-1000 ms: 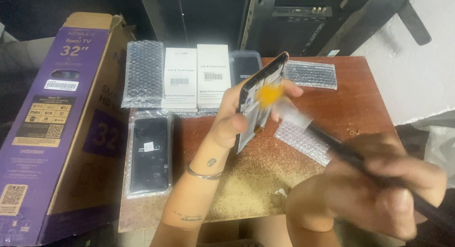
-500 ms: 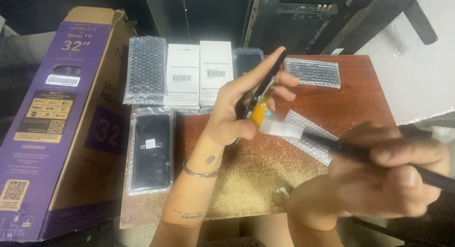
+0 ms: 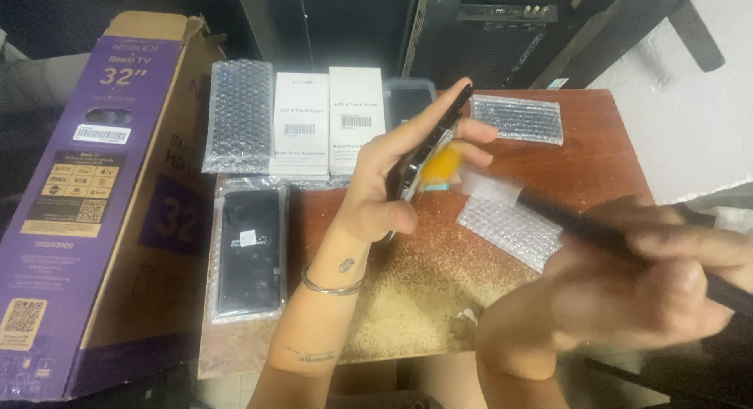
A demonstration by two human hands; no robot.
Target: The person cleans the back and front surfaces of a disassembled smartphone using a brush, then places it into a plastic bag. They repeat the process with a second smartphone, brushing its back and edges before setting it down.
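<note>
The left hand [image 3: 384, 197] gripped a black phone [image 3: 427, 146] on edge above the wooden table [image 3: 596, 154], while the blurred right hand [image 3: 627, 291] pinched a dark-handled brush [image 3: 549, 209] against it.

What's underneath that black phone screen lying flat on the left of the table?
The black phone screen lies on a clear bubble-wrap sleeve, which rests on the wooden table. Whatever is directly beneath the screen is covered.

A long purple cardboard box [image 3: 102, 205] with white and yellow labels leans at the worktop's [image 3: 596, 150] left edge. Two upright white cartons [image 3: 328, 120] stand at the back between bubble-wrap packets [image 3: 238, 115]; a bagged black screen panel [image 3: 249, 250] lies before them
</note>
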